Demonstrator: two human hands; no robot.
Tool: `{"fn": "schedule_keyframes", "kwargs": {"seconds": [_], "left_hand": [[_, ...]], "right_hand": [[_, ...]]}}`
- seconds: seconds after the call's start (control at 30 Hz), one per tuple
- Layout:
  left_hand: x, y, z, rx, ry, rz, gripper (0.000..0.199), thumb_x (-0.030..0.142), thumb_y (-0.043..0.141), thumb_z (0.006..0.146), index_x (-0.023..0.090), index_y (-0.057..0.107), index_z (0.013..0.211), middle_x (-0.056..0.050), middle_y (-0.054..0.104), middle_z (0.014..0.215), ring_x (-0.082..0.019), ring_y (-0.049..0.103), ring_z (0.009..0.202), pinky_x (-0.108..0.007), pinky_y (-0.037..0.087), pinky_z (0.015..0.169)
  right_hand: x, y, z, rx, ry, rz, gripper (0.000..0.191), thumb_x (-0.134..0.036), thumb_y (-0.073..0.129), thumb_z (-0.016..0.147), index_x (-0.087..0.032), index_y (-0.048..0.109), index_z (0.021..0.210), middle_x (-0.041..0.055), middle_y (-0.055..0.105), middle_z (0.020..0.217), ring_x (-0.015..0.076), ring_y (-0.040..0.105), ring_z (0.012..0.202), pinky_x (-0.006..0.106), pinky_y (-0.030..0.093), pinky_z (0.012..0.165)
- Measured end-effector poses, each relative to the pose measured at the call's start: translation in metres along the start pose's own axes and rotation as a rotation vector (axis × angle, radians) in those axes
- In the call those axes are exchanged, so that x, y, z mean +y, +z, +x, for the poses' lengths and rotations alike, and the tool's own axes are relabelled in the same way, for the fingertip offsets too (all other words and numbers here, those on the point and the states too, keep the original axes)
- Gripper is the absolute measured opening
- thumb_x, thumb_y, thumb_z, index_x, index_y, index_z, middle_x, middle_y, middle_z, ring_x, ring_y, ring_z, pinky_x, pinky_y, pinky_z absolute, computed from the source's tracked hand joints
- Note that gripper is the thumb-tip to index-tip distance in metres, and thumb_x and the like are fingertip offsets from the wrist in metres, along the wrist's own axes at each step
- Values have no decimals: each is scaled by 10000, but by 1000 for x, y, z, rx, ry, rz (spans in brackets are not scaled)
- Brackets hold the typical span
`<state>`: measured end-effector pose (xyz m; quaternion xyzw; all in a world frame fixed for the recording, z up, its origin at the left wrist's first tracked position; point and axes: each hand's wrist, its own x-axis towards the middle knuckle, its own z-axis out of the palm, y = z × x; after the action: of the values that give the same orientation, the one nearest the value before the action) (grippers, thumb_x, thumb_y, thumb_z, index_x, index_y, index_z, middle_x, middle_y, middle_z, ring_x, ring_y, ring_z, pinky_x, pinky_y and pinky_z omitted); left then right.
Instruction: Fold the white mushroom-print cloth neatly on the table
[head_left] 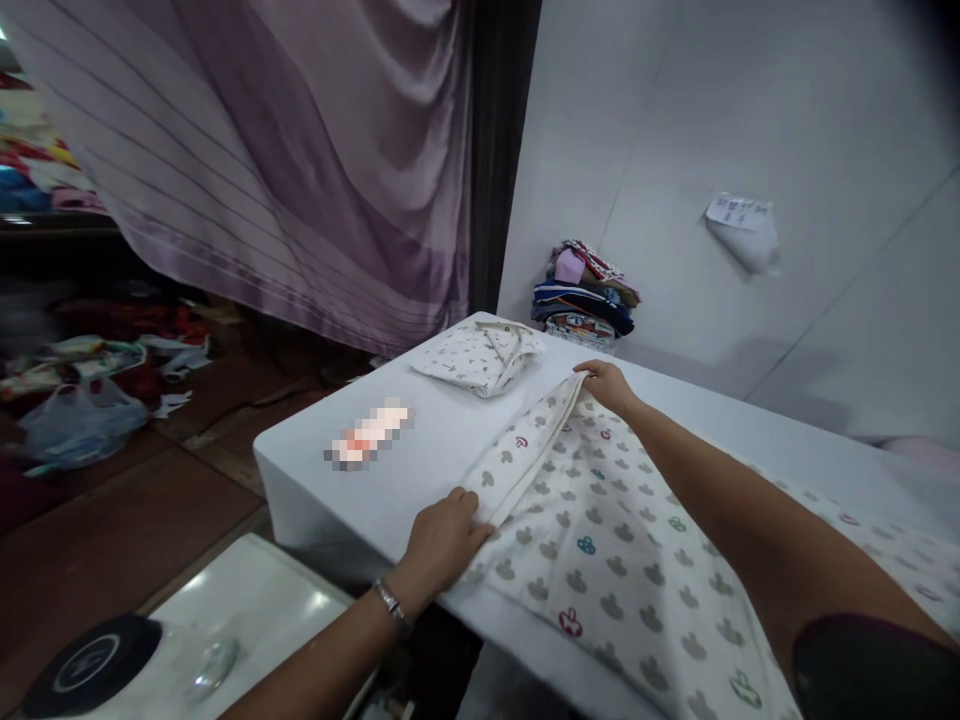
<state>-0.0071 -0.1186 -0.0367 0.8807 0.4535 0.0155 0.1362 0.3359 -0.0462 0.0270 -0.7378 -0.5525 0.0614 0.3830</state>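
A white cloth (622, 530) printed with grey mushroom-like shapes and a few coloured ones lies across the white table and hangs over its near edge. Its far edge is raised and folded over between my hands. My right hand (609, 386) pinches the far corner of this cloth. At the near end of the fold, my left hand (446, 535), with a bracelet at the wrist, grips the edge between thumb and fingers. Beyond them a folded white cloth (476, 358) with small dark prints rests on the table.
A pixelated object (367, 436) lies on the white table (300, 450). Folded fabrics (583, 295) are stacked by the wall. A purple curtain (322, 150) hangs at the left. Lower left, a pale surface (262, 590) holds a round black object (94, 665); a plastic bag (82, 425) sits on the floor.
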Motion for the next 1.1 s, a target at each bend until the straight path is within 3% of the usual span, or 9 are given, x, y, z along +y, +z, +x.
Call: {"fn": "schedule_keyframes", "kwargs": {"seconds": [0.1, 0.27, 0.4, 0.53, 0.73, 1.1], "left_hand": [[1, 2, 3, 1, 26, 43, 185, 337, 413, 858, 212, 544, 897, -34, 606, 963, -182, 591, 830, -296, 371, 653], [4, -11, -3, 28, -5, 40, 271, 287, 292, 902, 213, 541, 823, -29, 624, 872, -174, 588, 786, -293, 360, 635], [7, -15, -11, 54, 124, 1, 239, 292, 307, 899, 219, 528, 842, -21, 618, 881, -159, 575, 776, -285, 360, 643], [9, -5, -13, -42, 213, 28, 202, 253, 339, 878, 212, 520, 800, -30, 613, 851, -168, 576, 786, -288, 368, 656], [13, 1, -8, -86, 94, -4, 219, 414, 470, 827, 224, 507, 929, -33, 600, 997, -193, 588, 868, -292, 395, 685], [15, 2, -5, -72, 42, 80, 193, 297, 370, 866, 205, 525, 935, -66, 607, 943, -222, 593, 888, -332, 419, 712]], "right_hand": [[6, -2, -4, -19, 36, 24, 305, -148, 530, 642, -158, 718, 881, 43, 687, 799, 167, 585, 722, 277, 448, 720], [14, -1, -8, -51, 69, 55, 322, -184, 520, 630, -147, 720, 879, 38, 680, 754, 144, 544, 608, 267, 436, 634], [18, 2, -6, -45, 103, 107, 343, -210, 500, 617, -142, 717, 875, 24, 662, 696, 132, 513, 563, 256, 421, 596], [21, 2, -6, -36, 105, 120, 343, -215, 499, 599, -141, 717, 854, 18, 647, 663, 128, 497, 556, 250, 410, 583], [25, 1, -6, -42, 121, 118, 353, -206, 481, 583, -148, 716, 840, 6, 634, 625, 127, 495, 552, 245, 403, 577], [18, -2, -7, -24, 110, 122, 304, -189, 482, 601, -151, 711, 798, -4, 623, 602, 111, 484, 518, 225, 385, 522]]}}
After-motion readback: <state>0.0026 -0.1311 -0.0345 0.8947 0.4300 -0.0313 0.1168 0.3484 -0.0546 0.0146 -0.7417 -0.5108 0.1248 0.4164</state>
